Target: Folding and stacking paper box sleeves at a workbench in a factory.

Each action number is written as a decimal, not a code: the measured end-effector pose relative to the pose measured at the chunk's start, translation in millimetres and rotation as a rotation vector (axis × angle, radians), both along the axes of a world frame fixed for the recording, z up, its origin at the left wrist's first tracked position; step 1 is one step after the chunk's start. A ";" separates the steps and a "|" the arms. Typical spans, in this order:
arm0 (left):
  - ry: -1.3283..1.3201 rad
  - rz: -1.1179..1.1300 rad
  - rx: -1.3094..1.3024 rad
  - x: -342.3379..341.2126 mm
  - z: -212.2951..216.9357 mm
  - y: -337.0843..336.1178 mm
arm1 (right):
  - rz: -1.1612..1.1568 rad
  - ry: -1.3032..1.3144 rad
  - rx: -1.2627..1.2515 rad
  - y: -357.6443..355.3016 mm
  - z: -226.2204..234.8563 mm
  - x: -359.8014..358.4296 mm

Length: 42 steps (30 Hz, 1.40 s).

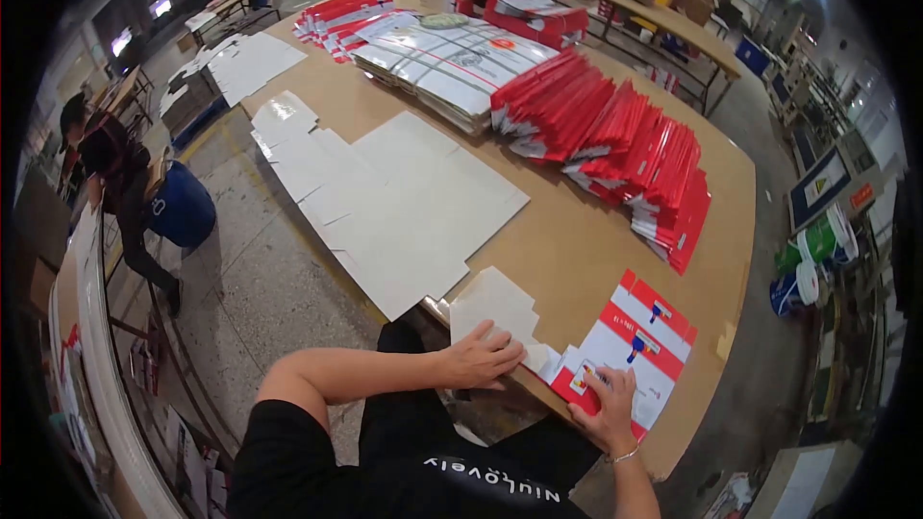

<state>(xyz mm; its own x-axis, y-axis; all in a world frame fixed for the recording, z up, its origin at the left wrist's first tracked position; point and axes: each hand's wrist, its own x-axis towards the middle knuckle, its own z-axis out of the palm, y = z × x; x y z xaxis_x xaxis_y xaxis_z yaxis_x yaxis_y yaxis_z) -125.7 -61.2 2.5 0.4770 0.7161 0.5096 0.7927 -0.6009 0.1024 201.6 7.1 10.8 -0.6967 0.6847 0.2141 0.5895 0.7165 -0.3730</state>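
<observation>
Both hands lie flat, fingers spread, at the brown worktop [577,240] near edge: left hand [481,358] on white die-cut cardboard blank [495,306], right hand [613,406] on adjoining red-and-white printed carton blank [639,341], long axis running up-right.

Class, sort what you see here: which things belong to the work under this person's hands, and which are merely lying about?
In hand:
left hand on the white flat blank
right hand on the red-and-white printed carton sheet

Lying about:
red folded cartons
large white card sheets
strapped bundle of printed sheets
blue barrel
</observation>
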 end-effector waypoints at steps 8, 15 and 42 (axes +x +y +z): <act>0.056 0.139 -0.469 -80.4 18.4 56.8 | 0.001 0.048 -0.025 0.8 -6.7 -3.2; -1.789 0.492 -0.399 -7.2 9.9 56.1 | 0.060 0.033 0.000 14.2 1.5 -17.1; 0.078 0.166 -0.382 41.3 -14.4 53.5 | 0.081 -0.097 0.022 2.3 -6.1 -22.4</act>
